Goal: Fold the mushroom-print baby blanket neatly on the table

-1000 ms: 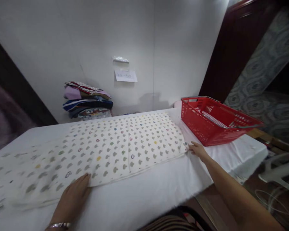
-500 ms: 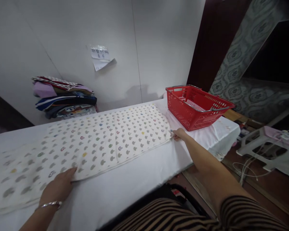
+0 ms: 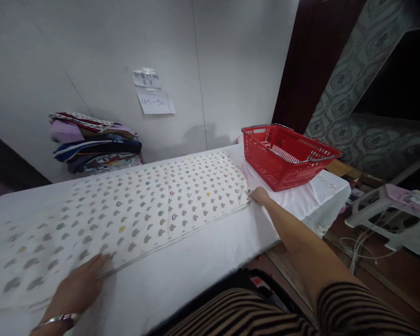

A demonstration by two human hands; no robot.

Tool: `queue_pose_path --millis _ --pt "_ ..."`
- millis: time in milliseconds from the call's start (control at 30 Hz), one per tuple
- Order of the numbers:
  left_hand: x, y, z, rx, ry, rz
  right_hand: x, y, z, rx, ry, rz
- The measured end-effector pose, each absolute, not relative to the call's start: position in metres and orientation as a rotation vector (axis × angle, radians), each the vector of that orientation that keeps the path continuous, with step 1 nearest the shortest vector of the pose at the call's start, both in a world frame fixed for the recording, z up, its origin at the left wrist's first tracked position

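Note:
A long folded white cloth [image 3: 150, 205], printed with grey and a few coloured mushrooms, lies along the table and runs off the left side of the view. My left hand [image 3: 82, 282], slightly blurred and with a bracelet at the wrist, grips its near edge at the lower left; the fingertips rest on top and the thumb is hidden. At the cloth's near right corner, my right hand [image 3: 261, 196] pinches the edge between closed fingers.
A red plastic basket [image 3: 283, 163] with metal handles stands on the white-covered table [image 3: 203, 252], right of the cloth. Folded fabrics [image 3: 96, 142] are stacked by the wall. A white stool [image 3: 388, 214] with cables stands at right.
My left hand has moved a little toward me and left, drawing the near edge of the cloth along. My right hand stays at the corner. The lower paper on the wall now hangs flat.

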State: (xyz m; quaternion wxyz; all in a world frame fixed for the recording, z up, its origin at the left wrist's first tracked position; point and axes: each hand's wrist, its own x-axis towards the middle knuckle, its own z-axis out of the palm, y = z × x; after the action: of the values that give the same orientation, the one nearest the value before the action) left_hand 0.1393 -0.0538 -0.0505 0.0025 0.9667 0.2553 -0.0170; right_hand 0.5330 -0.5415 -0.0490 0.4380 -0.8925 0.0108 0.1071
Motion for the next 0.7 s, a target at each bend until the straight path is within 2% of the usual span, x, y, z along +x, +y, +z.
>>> queue_pose_path --millis 200,433,567,700 --pt "0.199 -0.133 -0.029 2.717 0.516 0.246 0.533 -0.544 -0.025 -2.236 0.063 0.098" --pt "0.337 -0.267 -0.007 1.872 0.257 0.112 0.518 -0.466 0.01 -1.942 -0.158 0.059" --pt "0.416 -0.317 0.0 1.475 0.396 0.056 0.505 -0.438 0.006 -1.626 -0.418 0.232" --pt "0.458 -0.325 -0.017 1.352 0.544 0.058 0.512 -0.475 -0.014 -1.928 -0.125 0.11"
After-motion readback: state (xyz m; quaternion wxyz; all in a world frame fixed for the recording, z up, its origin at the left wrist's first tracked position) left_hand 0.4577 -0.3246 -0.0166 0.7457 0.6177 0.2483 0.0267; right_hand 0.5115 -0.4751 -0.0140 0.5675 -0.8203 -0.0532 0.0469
